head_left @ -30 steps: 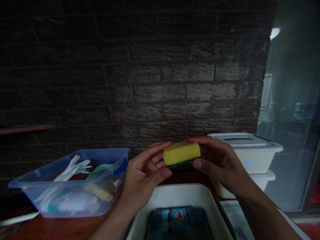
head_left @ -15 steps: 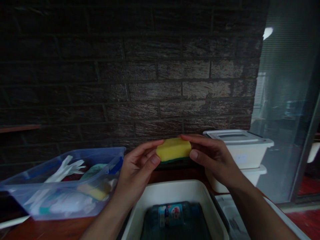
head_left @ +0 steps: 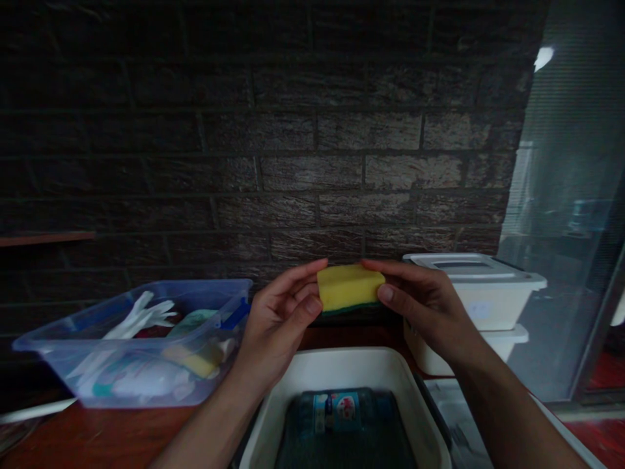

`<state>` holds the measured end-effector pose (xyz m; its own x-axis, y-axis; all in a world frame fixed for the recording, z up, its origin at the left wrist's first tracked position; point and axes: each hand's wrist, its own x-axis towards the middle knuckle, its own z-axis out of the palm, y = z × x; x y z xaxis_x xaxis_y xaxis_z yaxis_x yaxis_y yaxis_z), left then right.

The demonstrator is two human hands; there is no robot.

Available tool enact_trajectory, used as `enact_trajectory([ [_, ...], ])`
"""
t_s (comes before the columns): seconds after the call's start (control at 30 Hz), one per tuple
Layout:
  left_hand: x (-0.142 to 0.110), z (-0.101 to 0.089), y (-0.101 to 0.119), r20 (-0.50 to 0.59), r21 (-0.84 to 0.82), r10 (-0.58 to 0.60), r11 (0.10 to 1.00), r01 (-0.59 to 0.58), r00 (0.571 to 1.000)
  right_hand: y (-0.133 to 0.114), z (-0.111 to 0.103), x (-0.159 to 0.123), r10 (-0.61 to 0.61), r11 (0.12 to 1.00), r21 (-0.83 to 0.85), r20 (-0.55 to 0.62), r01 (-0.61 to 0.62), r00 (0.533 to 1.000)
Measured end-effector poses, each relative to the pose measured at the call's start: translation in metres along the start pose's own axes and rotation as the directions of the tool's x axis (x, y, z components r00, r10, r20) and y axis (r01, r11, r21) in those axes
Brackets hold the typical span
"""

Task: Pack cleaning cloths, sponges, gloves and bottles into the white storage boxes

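A yellow sponge point(head_left: 349, 288) with a thin dark green underside is held up between my two hands, above the far rim of an open white bin point(head_left: 342, 356). My left hand point(head_left: 278, 319) pinches its left end between thumb and fingers. On the other end, my right hand point(head_left: 432, 309) has the thumb at the front corner and the index finger along the top. A bottle with a blue label point(head_left: 336, 412) lies inside the bin below. The sponge's back face is hidden from me.
To the left, a clear bluish tub point(head_left: 229, 290) holds white gloves point(head_left: 141, 316), a white bottle point(head_left: 146, 378) and another yellow sponge point(head_left: 195, 358). Lidded white boxes point(head_left: 493, 299) are stacked at right. A dark brick wall point(head_left: 293, 169) rises behind the brown tabletop point(head_left: 112, 433).
The view has shifted slightly, so the hands and sponge sit a little further right. The sponge is tilted somewhat differently, still between both hands.
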<state>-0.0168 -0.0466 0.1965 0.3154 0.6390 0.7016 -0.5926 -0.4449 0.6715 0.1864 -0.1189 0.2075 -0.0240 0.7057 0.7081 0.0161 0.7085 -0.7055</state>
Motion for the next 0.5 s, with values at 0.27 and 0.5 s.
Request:
enact_trajectory([
  [0.27, -0.004, 0.004, -0.002, 0.074, -0.041, -0.094, 0.994, 0.097, 0.993, 0.012, -0.002, 0.007, 0.178, 0.949, 0.265, 0.003, -0.173, 0.984],
  [0.5, -0.010, 0.004, -0.011, 0.135, -0.014, -0.091, 0.996, 0.093, 0.987, 0.022, -0.002, 0.012, 0.273, 0.873, 0.400, 0.075, -0.279, 0.959],
])
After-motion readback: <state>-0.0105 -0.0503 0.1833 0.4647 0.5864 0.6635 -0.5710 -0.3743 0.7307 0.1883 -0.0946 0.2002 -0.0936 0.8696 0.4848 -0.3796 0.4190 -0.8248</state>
